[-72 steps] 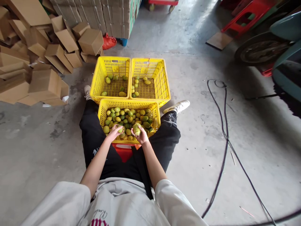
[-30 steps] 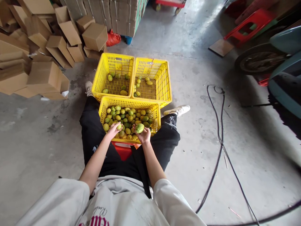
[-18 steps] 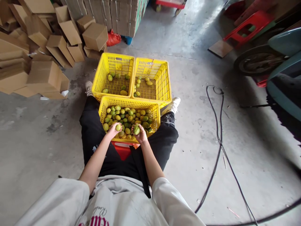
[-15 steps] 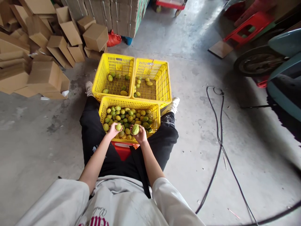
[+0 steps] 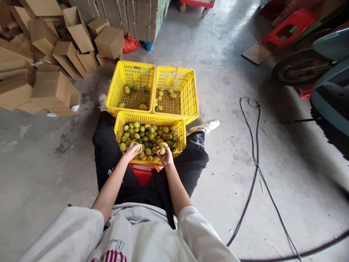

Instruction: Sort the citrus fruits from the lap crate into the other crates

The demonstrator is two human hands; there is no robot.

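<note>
My left hand (image 5: pixel 132 151) has its fingers wrapped round a green-yellow lemon (image 5: pixel 137 149), mostly covered by the fingers. In my right hand (image 5: pixel 166 157) is a larger, bumpy yellow-green lemon (image 5: pixel 162 147), gripped between thumb and fingers. Both hands are over the front part of the near yellow crate (image 5: pixel 121 117), which holds many green and yellow lemons (image 5: pixel 151 137). Beyond it stand the left far crate (image 5: pixel 116 82) and the right far crate (image 5: pixel 192 96), side by side, each with several lemons on its slatted floor.
Below the near crate shows something red (image 5: pixel 143 176). My shoes flank the crates. Cardboard boxes (image 5: pixel 54 87) lie piled at the left, with stacked cartons behind. At the right are a black cable (image 5: pixel 256 160), a red stool (image 5: pixel 289 29) and a scooter (image 5: pixel 332 76).
My right hand has moved slightly right with its lemon and turned it. The left hand's fingers now cover more of its lemon. My right foot has swung outward.
</note>
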